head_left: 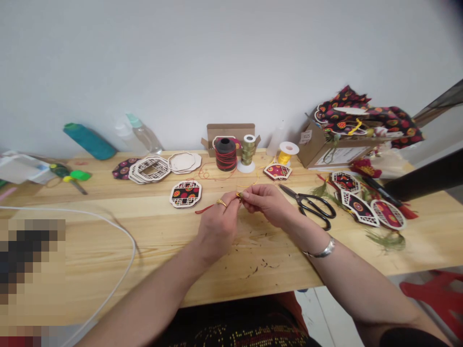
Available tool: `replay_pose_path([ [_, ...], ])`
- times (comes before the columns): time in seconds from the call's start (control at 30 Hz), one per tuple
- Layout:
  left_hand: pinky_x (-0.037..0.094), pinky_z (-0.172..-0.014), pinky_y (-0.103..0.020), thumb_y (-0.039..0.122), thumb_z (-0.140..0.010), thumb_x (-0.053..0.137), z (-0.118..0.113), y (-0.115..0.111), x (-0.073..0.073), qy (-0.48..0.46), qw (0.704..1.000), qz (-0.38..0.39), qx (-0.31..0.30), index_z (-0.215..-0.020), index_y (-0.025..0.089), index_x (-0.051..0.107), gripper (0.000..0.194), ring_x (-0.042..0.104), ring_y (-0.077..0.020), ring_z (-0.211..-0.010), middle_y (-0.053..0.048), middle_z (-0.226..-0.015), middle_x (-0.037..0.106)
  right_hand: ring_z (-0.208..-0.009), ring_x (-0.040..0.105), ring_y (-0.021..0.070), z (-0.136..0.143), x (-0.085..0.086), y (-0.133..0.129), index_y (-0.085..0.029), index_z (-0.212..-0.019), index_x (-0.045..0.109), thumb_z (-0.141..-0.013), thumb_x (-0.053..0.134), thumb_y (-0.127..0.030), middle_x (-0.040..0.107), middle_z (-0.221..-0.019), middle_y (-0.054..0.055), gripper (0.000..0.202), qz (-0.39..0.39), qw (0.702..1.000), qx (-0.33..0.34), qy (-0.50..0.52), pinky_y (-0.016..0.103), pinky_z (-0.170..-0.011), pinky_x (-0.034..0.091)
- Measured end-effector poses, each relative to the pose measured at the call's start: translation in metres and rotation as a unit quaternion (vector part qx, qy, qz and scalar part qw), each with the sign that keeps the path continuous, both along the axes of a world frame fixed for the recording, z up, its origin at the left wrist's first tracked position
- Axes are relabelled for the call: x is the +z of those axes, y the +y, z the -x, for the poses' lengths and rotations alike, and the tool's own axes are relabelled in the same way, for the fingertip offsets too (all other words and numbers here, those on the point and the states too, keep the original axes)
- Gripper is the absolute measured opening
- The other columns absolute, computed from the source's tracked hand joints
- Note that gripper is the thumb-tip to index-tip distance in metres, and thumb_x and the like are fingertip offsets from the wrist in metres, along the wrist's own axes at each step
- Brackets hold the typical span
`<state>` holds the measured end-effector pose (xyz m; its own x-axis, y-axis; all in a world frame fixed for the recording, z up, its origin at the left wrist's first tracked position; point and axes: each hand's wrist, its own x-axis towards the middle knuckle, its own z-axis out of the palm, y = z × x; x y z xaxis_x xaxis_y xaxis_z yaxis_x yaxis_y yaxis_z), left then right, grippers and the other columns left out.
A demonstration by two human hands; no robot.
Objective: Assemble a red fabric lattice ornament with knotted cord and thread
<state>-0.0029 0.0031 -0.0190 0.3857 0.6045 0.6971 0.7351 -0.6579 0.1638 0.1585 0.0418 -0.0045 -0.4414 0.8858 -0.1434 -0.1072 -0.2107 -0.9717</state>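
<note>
My left hand (221, 219) and my right hand (265, 202) meet fingertip to fingertip above the middle of the wooden table. Both are closed in a pinch on a small yellow cord piece (239, 194), mostly covered by the fingers. Red cord (204, 209) sticks out to the left of my left hand. Thin yellow thread (253, 184) runs behind the fingertips, near the yellow spool (285, 153). Left of my hands lies an octagonal patterned ornament (185, 194). Black-handled scissors (307, 202) rest just right of my right hand.
Behind stand a dark red cord spool (226, 155), a gold spool (248, 154) and a teal thread cone (89, 141). A full cardboard box (314, 144) and tasselled ornaments (360, 207) are at right. A white cable (132, 246) crosses the left side.
</note>
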Motion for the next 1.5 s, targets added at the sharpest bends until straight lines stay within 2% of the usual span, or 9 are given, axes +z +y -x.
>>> replay_pose_path([
  [0.1, 0.058, -0.076, -0.031, 0.005, -0.089, 0.041, 0.001, 0.0, -0.002, 0.025, 1.0, 0.003, 0.004, -0.107, 0.012, 0.058, 0.026, 0.069, -0.0201, -0.089, -0.015, -0.11, 0.069, -0.055, 0.041, 0.0087, 0.001, 0.002, -0.002, -0.018, -0.062, 0.054, -0.078, 0.064, -0.051, 0.05, -0.058, -0.003, 0.038, -0.068, 0.995, -0.011, -0.072, 0.025, -0.055, 0.032],
  [0.2, 0.057, -0.074, -0.03, 0.005, -0.089, 0.04, 0.002, -0.001, -0.004, 0.043, 0.999, 0.022, 0.007, -0.107, 0.012, 0.059, 0.028, 0.068, -0.0196, -0.087, -0.014, -0.11, 0.069, -0.058, 0.043, 0.0101, 0.001, 0.002, -0.002, -0.018, -0.063, 0.053, -0.087, 0.054, -0.041, 0.051, -0.06, -0.003, 0.033, -0.142, 0.976, -0.02, -0.164, 0.026, -0.058, 0.034],
  [0.33, 0.055, -0.069, -0.028, 0.004, -0.088, 0.039, 0.003, -0.001, -0.004, 0.067, 0.997, 0.042, 0.005, -0.107, 0.014, 0.059, 0.029, 0.067, -0.0185, -0.082, -0.012, -0.11, 0.069, -0.062, 0.046, 0.011, 0.001, 0.005, -0.004, -0.019, -0.064, 0.049, -0.091, 0.048, -0.031, 0.053, -0.063, -0.002, 0.03, -0.217, 0.941, -0.028, -0.26, 0.025, -0.062, 0.034],
  [0.47, 0.051, -0.058, -0.028, 0.003, -0.085, 0.039, 0.004, -0.001, -0.005, 0.099, 0.995, 0.033, 0.005, -0.107, 0.012, 0.058, 0.03, 0.064, -0.0186, -0.071, -0.013, -0.102, 0.069, -0.065, 0.047, 0.012, 0.001, 0.009, -0.007, -0.02, -0.07, 0.048, -0.094, 0.045, -0.028, 0.056, -0.069, -0.001, 0.026, -0.258, 0.907, -0.016, -0.332, 0.025, -0.064, 0.034],
  [0.6, 0.048, -0.052, -0.028, 0.001, -0.081, 0.038, 0.004, -0.002, -0.005, 0.139, 0.988, 0.068, 0.019, -0.102, 0.013, 0.059, 0.032, 0.061, -0.0172, -0.063, -0.012, -0.097, 0.068, -0.063, 0.046, 0.0129, 0.001, 0.01, -0.01, -0.02, -0.075, 0.046, -0.096, 0.04, -0.028, 0.057, -0.07, 0.001, 0.023, -0.294, 0.87, 0.001, -0.396, 0.025, -0.062, 0.032],
  [0.7, 0.05, -0.055, -0.028, -0.001, -0.078, 0.037, 0.003, -0.002, -0.004, 0.16, 0.98, 0.113, 0.018, -0.1, 0.013, 0.06, 0.035, 0.062, -0.0177, -0.065, -0.011, -0.095, 0.067, -0.063, 0.047, 0.0134, 0.0, 0.009, -0.009, -0.02, -0.077, 0.046, -0.098, 0.038, -0.028, 0.06, -0.073, 0.003, 0.023, -0.302, 0.853, 0.022, -0.425, 0.026, -0.061, 0.031],
  [0.8, 0.052, -0.058, -0.03, -0.002, -0.077, 0.038, 0.003, -0.001, -0.005, 0.166, 0.976, 0.139, 0.015, -0.099, 0.014, 0.06, 0.035, 0.063, -0.019, -0.068, -0.011, -0.092, 0.066, -0.066, 0.051, 0.0145, -0.002, 0.008, -0.008, -0.02, -0.081, 0.048, -0.098, 0.037, -0.027, 0.064, -0.078, 0.005, 0.021, -0.3, 0.85, 0.049, -0.43, 0.026, -0.061, 0.031],
  [1.13, 0.049, -0.05, -0.031, -0.002, -0.075, 0.037, 0.004, 0.0, -0.008, 0.197, 0.974, 0.108, 0.02, -0.096, 0.012, 0.062, 0.035, 0.061, -0.0204, -0.062, -0.011, -0.086, 0.066, -0.07, 0.054, 0.0166, -0.003, 0.012, -0.006, -0.018, -0.087, 0.052, -0.098, 0.038, -0.024, 0.067, -0.083, 0.009, 0.018, -0.306, 0.826, 0.091, -0.464, 0.026, -0.061, 0.031],
  [1.5, 0.048, -0.053, -0.03, -0.002, -0.076, 0.038, 0.005, 0.0, -0.007, 0.226, 0.969, 0.096, 0.021, -0.094, 0.011, 0.063, 0.033, 0.062, -0.0202, -0.064, -0.011, -0.087, 0.066, -0.069, 0.053, 0.0165, -0.004, 0.012, -0.007, -0.016, -0.09, 0.054, -0.098, 0.036, -0.023, 0.067, -0.083, 0.01, 0.021, -0.329, 0.81, 0.096, -0.477, 0.027, -0.062, 0.031],
])
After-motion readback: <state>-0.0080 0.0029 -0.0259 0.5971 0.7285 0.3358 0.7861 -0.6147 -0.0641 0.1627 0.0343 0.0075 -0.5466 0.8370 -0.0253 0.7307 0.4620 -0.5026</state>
